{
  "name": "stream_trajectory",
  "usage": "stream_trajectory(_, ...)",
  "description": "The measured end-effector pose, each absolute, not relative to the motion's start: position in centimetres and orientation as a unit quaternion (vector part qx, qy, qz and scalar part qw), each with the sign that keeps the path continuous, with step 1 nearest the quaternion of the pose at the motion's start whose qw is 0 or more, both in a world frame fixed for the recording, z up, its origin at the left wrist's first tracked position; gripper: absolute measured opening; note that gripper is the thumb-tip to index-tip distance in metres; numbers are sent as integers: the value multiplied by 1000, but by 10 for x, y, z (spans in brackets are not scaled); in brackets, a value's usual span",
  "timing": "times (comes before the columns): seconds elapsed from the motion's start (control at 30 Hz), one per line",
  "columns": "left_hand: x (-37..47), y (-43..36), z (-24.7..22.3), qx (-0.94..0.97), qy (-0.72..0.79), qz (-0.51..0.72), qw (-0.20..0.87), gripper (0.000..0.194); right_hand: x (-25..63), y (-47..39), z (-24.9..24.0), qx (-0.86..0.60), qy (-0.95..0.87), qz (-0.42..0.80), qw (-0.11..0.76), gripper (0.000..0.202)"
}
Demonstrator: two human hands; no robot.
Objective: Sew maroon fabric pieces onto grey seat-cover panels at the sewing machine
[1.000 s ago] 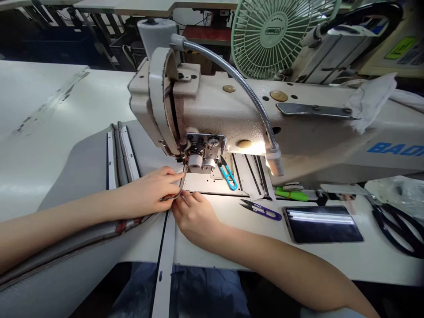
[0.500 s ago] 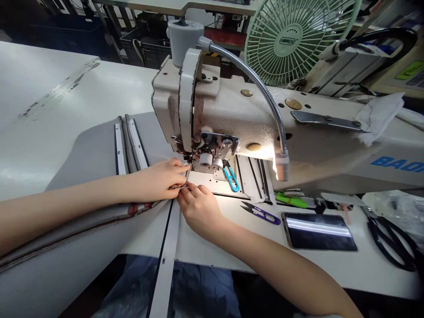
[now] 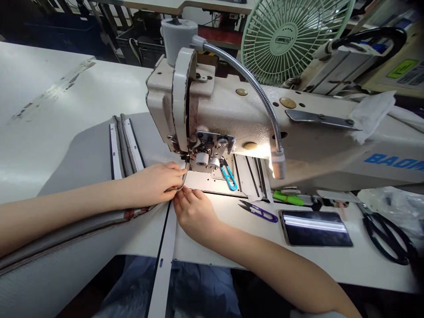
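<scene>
The grey fabric piece lies on the table left of the sewing machine, its edge reaching under the needle area. On that edge, just in front of the presser foot, my left hand presses with bent fingers, gripping the fabric. My right hand is closed on the fabric's near corner, where a white strip with a black edge hangs down toward my lap. Two more white strips lie on the fabric behind my left forearm. What my right fingertips pinch is partly hidden.
Teal snips rest beside the needle plate. Purple snips, a phone, a green-handled tool and black scissors lie to the right. A lamp hangs over the machine bed; a green fan stands behind.
The whole view has shifted slightly, so the machine and table appear farther left. My right fingers sit slightly lower along the fabric edge; both hands keep their hold.
</scene>
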State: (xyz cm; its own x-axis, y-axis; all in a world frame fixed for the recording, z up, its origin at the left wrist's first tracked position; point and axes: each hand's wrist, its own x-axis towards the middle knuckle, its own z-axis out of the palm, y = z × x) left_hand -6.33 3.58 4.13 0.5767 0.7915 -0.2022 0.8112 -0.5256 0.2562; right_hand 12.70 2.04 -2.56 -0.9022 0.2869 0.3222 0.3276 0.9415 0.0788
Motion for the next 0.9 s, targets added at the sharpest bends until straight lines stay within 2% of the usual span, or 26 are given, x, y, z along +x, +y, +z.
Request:
stream_trajectory(0.17,-55,50,49,857,484,-64,161,24,125,35,-26,-180,-978,-35,104,32)
stream_trajectory(0.3,-51,47,57,834,534,-90,100,11,125,41,-27,-192,-976,-32,94,33)
stream_trajectory(0.43,-58,37,64,842,510,-158,75,43,127,34,-27,-172,-978,-62,104,34)
stream_trajectory(0.5,-59,37,68,850,479,-203,87,52,129,30,-26,-156,-979,-71,106,34)
stream_trajectory(0.7,-38,40,73,808,509,-277,109,49,130,25,-26,-144,-982,-50,108,35)
stream_trajectory(0.9,-34,37,54,801,543,-206,142,45,124,28,-26,-157,-982,-27,101,32)
